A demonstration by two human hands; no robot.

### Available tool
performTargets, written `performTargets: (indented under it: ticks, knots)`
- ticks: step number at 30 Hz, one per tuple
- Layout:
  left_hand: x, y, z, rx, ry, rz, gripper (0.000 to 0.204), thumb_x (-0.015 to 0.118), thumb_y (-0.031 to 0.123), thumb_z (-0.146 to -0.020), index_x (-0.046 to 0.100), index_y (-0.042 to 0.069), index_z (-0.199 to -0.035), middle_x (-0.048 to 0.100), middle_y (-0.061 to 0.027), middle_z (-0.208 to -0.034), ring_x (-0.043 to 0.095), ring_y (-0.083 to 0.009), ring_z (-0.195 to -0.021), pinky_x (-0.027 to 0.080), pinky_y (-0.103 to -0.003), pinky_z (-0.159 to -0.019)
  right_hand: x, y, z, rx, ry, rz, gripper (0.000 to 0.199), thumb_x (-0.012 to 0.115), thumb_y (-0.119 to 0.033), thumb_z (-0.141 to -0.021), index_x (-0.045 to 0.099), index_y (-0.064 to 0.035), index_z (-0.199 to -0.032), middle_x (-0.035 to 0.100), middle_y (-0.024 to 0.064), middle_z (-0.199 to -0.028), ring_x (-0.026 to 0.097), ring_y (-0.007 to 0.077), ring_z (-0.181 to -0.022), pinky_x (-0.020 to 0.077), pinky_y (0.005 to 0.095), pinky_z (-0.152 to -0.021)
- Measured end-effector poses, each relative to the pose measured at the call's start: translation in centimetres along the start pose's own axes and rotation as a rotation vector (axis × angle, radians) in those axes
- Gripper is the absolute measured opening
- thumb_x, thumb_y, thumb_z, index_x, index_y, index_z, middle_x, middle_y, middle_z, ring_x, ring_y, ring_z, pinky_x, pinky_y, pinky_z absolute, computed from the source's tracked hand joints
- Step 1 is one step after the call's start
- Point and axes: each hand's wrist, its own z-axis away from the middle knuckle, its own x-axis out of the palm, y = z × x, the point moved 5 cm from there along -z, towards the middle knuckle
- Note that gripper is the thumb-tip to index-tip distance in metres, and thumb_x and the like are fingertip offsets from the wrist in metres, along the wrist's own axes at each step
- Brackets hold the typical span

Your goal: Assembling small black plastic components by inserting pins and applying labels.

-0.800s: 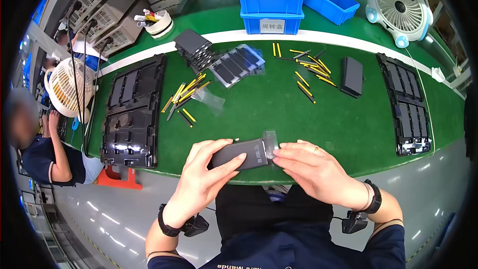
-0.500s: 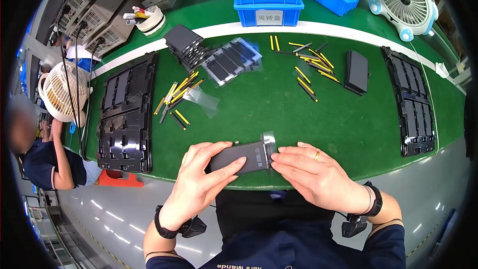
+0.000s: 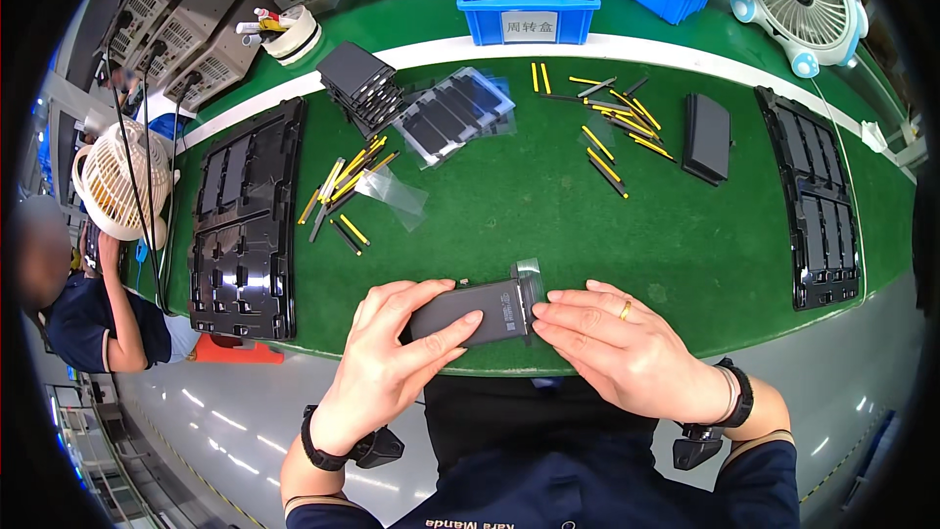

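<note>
Dark flat block held at the green table's near edge

Leftmost on the table lies a black tray, then loose yellow-and-black strips and a stack of dark blocks. The left hand grips the dark flat block between thumb and fingers. Clear film lies at the block's right end; there the right hand has its fingers drawn together, whether pinching anything I cannot tell. Rightmost, a second black tray
</note>
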Motion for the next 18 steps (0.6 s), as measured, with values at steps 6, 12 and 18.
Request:
performTargets:
  ticks: [6, 12, 18]
  knots:
    - [0.02, -0.01, 0.04, 0.011, 0.0, -0.017, 0.048, 0.075, 0.007, -0.065, 0.067, 0.02, -0.111, 0.055, -0.0083, -0.115, 0.05, -0.0272, -0.099, 0.044, -0.037, -0.085, -0.04, -0.07, -0.04, 0.008, 0.004, -0.001, 0.034, 0.062, -0.003, -0.075, 0.061, 0.0016, -0.108, 0.058, 0.0117, -0.115, 0.054, 0.026, -0.11, 0.0411, 0.0424, -0.098]
    - [0.06, -0.05, 0.07, -0.008, -0.009, -0.008, 0.048, 0.075, 0.007, -0.066, 0.067, 0.021, -0.111, 0.055, -0.0083, -0.116, 0.05, -0.0276, -0.1, 0.043, -0.037, -0.085, 0.01, -0.1, -0.05, 0.004, 0.011, 0.004, 0.033, 0.061, -0.003, -0.075, 0.061, 0.0017, -0.108, 0.059, 0.0114, -0.114, 0.055, 0.0256, -0.109, 0.0415, 0.0423, -0.098]
    - [-0.13, 0.24, -0.09, -0.02, -0.022, -0.01, 0.048, 0.074, 0.006, -0.066, 0.067, 0.02, -0.111, 0.055, -0.0091, -0.116, 0.05, -0.028, -0.1, 0.044, -0.038, -0.086, -0.04, -0.14, -0.08, -0.004, 0.008, 0.021, 0.032, 0.062, -0.004, -0.076, 0.062, 0.0015, -0.107, 0.059, 0.0113, -0.113, 0.055, 0.0255, -0.109, 0.0421, 0.0424, -0.097]
